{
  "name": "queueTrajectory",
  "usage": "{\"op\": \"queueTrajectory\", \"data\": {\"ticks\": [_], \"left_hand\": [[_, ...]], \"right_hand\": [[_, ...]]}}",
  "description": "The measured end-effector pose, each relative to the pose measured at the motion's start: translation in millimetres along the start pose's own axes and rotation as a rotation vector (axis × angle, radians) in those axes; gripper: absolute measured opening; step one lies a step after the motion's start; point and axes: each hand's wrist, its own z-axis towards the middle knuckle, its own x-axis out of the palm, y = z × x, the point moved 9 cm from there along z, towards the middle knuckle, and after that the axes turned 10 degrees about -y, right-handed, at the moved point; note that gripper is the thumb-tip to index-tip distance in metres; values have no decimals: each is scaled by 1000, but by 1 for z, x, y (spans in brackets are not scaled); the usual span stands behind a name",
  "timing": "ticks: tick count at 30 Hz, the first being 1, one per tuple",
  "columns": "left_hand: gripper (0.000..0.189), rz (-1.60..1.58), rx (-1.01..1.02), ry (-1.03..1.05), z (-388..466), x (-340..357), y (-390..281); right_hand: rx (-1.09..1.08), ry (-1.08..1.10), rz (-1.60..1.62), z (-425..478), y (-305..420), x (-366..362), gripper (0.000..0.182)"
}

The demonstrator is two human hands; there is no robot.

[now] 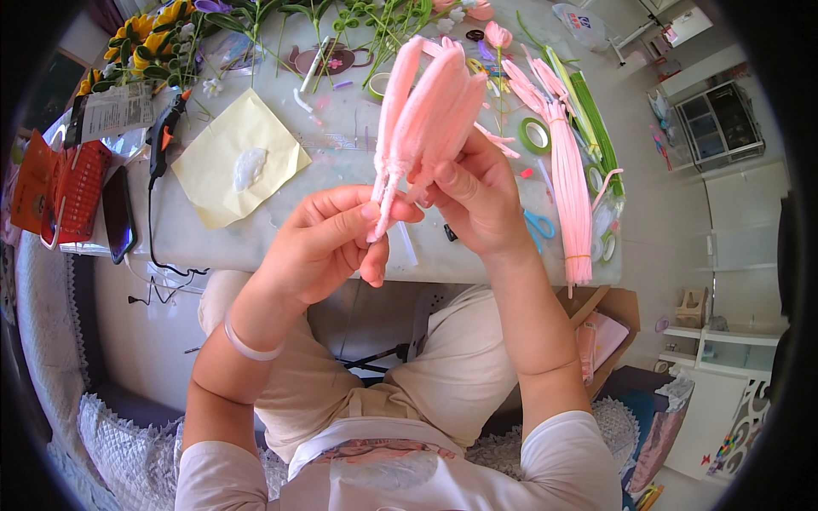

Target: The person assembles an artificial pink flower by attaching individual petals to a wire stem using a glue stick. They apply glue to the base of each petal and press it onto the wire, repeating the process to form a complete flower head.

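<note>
Pink chenille-stem petals point(422, 108), bunched and pointing away from me, are held up above the table's front edge. My left hand point(339, 236) pinches their narrow twisted lower end between thumb and fingers. On the other side, my right hand point(476, 188) grips the lower right part of the bunch, its thumb facing me. Some of its fingers are hidden behind the petals. A banded bundle of pink chenille stems point(569, 198) lies to the right of my right hand, beside green chenille stems point(597, 128).
Left lie a yellow paper sheet point(217, 144) with a whitish glue blob point(249, 169), a black hot glue gun point(167, 131), a phone point(119, 214) and a red basket point(80, 185). Right are green tape point(525, 136) and blue-handled scissors point(540, 230). Chenille flowers point(147, 41) lie far left.
</note>
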Motion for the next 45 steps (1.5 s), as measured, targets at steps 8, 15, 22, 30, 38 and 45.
{"op": "queueTrajectory", "data": {"ticks": [8, 15, 22, 30, 38, 45], "left_hand": [[24, -64, -1, 20, -1, 2, 0], [26, -85, -21, 9, 0, -2, 3], [28, -132, -35, 52, 1, -2, 4], [27, -151, 12, 60, 3, 0, 8], [26, 35, -14, 25, 4, 4, 15], [24, 282, 260, -345, 8, -24, -5]], "right_hand": [[140, -24, 50, -5, -15, 7, 20], [150, -59, 0, -7, -17, 2, 19], [114, -109, -22, -9, -12, 7, 16], [0, -159, -59, -12, -3, 12, 17], [3, -159, -158, -2, 15, -8, 22], [-25, -224, -304, -5, 32, -23, 19]]}}
